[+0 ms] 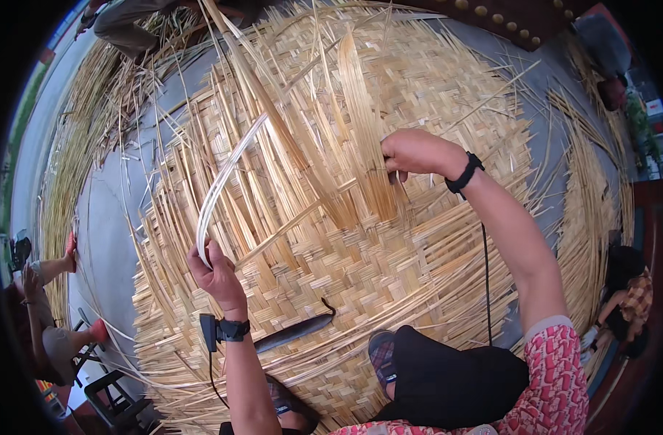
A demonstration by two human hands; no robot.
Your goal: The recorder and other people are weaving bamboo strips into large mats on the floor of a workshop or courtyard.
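A large mat of woven flat reed strips [375,268] spreads beneath me. My left hand [217,274], at the mat's left side, is closed on a pale reed strip [230,167] that arcs up and to the right. Near the middle, my right hand [422,154] has its fingers curled in at the right edge of a raised band of reed strips [362,101]; its fingertips are partly hidden. Between my hands, more long strips [262,101] stand lifted from the weave and lean toward the far left. A dark, flat blade-like tool [295,333] with a hooked end lies on the mat near my feet.
My sandalled foot [383,359] rests on the mat. Loose reeds lie in piles at left [70,152] and right [585,181]. Other people sit at the left [52,312], right [628,304] and far left [128,25]. A black stool [106,391] stands at lower left.
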